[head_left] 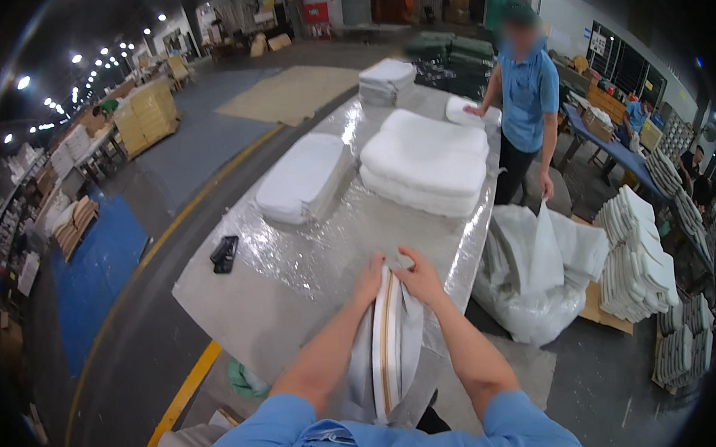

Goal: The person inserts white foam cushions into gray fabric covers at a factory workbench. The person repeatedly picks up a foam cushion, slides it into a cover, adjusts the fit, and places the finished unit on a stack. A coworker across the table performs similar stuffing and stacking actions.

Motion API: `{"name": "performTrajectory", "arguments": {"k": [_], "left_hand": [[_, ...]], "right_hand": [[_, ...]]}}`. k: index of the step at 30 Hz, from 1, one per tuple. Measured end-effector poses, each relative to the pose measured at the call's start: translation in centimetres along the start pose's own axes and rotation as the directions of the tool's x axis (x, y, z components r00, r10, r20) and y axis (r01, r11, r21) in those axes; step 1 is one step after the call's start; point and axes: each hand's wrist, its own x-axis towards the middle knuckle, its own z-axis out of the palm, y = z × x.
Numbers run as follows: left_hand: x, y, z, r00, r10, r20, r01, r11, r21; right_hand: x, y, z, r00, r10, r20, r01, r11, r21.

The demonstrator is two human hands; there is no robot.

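Observation:
A light grey fabric cover (pixel 406 347) with a gold-toothed zipper (pixel 383 338) along its white edge hangs between my forearms, over the near edge of the table. My left hand (pixel 369 281) grips the far end of the cover from the left side, fingers closed on the cloth. On the other side of the zipper, my right hand (pixel 421 280) pinches the same end, its forefinger raised a little. The cover's lower end reaches down toward my shirt.
Clear film lies over the grey table (pixel 288 317). On it are a stack of white covers (pixel 302 176), thick white padding (pixel 427 150), and a small black object (pixel 224 254). A co-worker (pixel 528 95) stands at right, beside a plastic bag (pixel 531 313) of white pieces and stacked cushions (pixel 636 254).

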Motion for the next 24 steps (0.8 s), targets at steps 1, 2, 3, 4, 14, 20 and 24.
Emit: {"name": "performTrajectory", "arguments": {"k": [1, 2, 3, 4, 14, 20, 24], "left_hand": [[-0.6, -0.7, -0.2, 0.988, -0.152, 0.014, 0.153, 0.982, -0.108], [-0.6, -0.7, -0.5, 0.957, -0.288, 0.044, 0.291, 0.932, -0.215], [-0.8, -0.8, -1.2, 0.904, -0.419, 0.081, 0.423, 0.853, -0.307], [-1.2, -0.9, -2.1, 0.851, -0.455, 0.263, 0.525, 0.737, -0.425], [-0.6, 2.8, -5.3, 0.815, -0.409, 0.410, 0.564, 0.722, -0.401], [-1.7, 2.4, -3.0, 0.982, -0.156, 0.101, 0.186, 0.866, -0.464], [-0.2, 2.3, -3.2, 0.987, 0.020, 0.157, 0.001, 0.992, -0.130]], "right_hand": [[0.2, -0.2, 0.1, 0.999, 0.014, 0.042, -0.015, 1.000, 0.010], [0.6, -0.5, -0.2, 0.997, 0.022, 0.076, -0.023, 1.000, 0.015], [0.6, -0.7, -0.5, 0.988, 0.071, 0.141, -0.076, 0.997, 0.030], [0.6, -1.0, -0.7, 0.972, 0.119, 0.204, -0.131, 0.990, 0.046], [2.0, 1.0, -2.8, 0.942, -0.102, 0.319, 0.069, 0.991, 0.111], [0.8, -1.4, 0.3, 0.997, 0.008, 0.074, 0.003, 0.990, -0.141], [1.2, -0.5, -0.6, 0.886, 0.380, 0.266, -0.425, 0.895, 0.137]]}}
